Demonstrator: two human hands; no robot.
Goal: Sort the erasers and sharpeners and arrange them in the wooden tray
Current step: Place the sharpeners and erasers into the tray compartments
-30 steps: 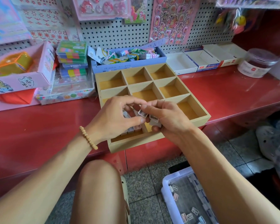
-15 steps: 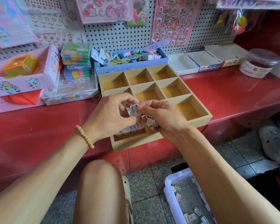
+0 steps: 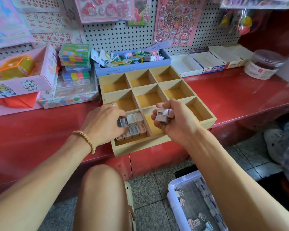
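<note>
A wooden tray (image 3: 140, 148) with nine compartments sits on the red counter, its near edge overhanging. Several small pastel sharpeners (image 3: 135, 125) stand in rows in the near-left compartment. My left hand (image 3: 105, 123) pinches one grey-blue sharpener (image 3: 123, 122) at the left side of that compartment. My right hand (image 3: 177, 120) hovers over the near-middle compartment, clutching a few sharpeners (image 3: 163, 115) in its fingers. The other compartments look bare.
A clear plastic bin (image 3: 193, 204) of loose sharpeners sits on the floor at lower right. Behind the tray are a blue box (image 3: 133, 67) of trinkets, white cartons (image 3: 208, 63), a round jar (image 3: 264, 64), stacked colourful cases (image 3: 75, 62) and a pink box (image 3: 22, 80). My knee (image 3: 100, 180) is below the counter.
My hands have separated: the left took one sharpener from the right and lowered it to the near-left compartment. The right hand stayed above the tray with its handful.
</note>
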